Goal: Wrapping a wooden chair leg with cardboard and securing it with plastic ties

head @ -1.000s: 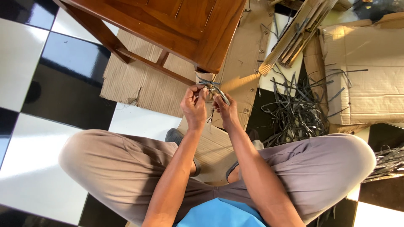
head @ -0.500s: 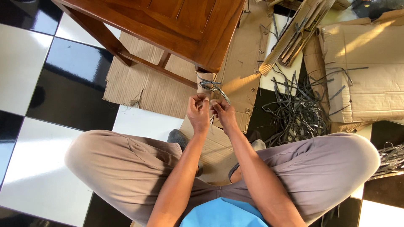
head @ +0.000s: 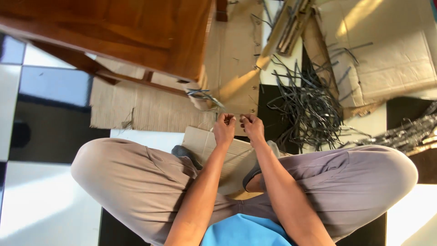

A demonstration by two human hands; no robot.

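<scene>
Both our hands are pinching thin grey strips: left hand and right hand closed side by side, strips trailing up-left toward the chair; loose strip pile lying right.

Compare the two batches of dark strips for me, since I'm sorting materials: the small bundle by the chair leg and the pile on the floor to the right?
The small bundle is a few strips gathered at the wooden chair, just ahead of the left hand. The pile is far larger, loose and tangled, spread over floor and cardboard beyond the right hand. Both are thin and dark grey.
</scene>
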